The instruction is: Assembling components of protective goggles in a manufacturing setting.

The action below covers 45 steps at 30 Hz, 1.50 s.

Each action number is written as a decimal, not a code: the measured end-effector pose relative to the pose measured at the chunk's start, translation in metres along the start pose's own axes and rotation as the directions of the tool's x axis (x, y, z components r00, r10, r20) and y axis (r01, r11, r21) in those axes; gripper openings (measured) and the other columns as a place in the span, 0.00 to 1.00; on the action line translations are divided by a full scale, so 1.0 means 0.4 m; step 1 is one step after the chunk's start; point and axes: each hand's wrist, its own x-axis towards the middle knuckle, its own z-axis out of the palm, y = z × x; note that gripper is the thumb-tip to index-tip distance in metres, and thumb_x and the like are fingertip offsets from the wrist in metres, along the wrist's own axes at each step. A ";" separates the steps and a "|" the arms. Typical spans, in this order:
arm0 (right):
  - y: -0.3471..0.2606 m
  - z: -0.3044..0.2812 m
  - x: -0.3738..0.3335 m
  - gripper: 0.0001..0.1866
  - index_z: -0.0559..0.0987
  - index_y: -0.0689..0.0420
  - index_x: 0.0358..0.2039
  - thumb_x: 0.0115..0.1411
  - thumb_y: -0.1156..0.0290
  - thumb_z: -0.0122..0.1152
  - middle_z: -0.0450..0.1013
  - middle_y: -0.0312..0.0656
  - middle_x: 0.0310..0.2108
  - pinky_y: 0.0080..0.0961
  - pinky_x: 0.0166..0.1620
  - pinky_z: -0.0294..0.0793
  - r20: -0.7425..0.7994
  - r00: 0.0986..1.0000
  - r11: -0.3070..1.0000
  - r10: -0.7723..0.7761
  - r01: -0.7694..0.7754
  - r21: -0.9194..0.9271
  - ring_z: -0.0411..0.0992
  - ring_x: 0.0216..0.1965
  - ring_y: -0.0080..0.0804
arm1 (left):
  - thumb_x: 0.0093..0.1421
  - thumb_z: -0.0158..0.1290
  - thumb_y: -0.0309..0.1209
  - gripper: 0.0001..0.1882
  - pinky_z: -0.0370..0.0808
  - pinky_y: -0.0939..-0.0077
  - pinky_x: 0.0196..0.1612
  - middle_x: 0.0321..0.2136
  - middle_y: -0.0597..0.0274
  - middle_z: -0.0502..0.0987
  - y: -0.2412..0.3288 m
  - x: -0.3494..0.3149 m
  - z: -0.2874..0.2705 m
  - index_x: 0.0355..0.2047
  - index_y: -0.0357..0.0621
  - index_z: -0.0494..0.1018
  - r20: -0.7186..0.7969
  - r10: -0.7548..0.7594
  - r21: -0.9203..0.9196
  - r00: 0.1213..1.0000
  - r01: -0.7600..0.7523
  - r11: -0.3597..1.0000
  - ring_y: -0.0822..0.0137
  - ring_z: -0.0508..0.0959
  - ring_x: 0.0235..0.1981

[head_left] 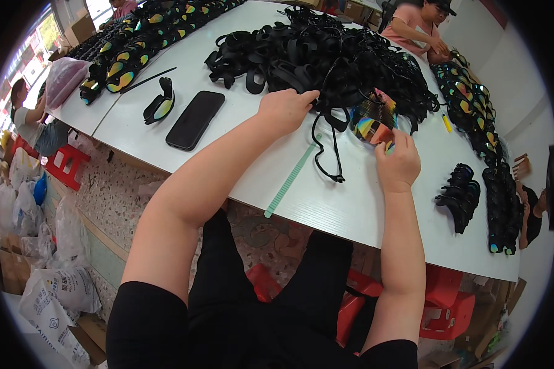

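While nr L grip (286,109), frame (337,152) points lengthwise bodyward.

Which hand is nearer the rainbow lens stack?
Right. The right hand is at the near edge of the lens stack; the left hand is farther off, to its left, at the black frame pile.

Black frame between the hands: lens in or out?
Out: the black frame is an open loop, with white tabletop showing through it.

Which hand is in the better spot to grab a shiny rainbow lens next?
Probably the right hand: it's at the near edge of the shiny lenses. The left hand is farther from them, beside the pile of black frames.
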 end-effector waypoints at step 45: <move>-0.255 -0.352 -0.703 0.26 0.72 0.62 0.47 0.52 0.58 0.61 0.71 0.46 0.39 0.41 0.46 0.82 0.659 0.646 -0.876 -0.385 -0.481 -0.041 0.76 0.44 0.45 | 0.66 0.49 0.30 0.09 0.57 0.85 0.18 0.15 0.75 0.64 0.069 -0.726 0.055 0.37 0.37 0.75 0.582 0.274 -0.526 0.766 0.611 -0.591 0.83 0.58 0.12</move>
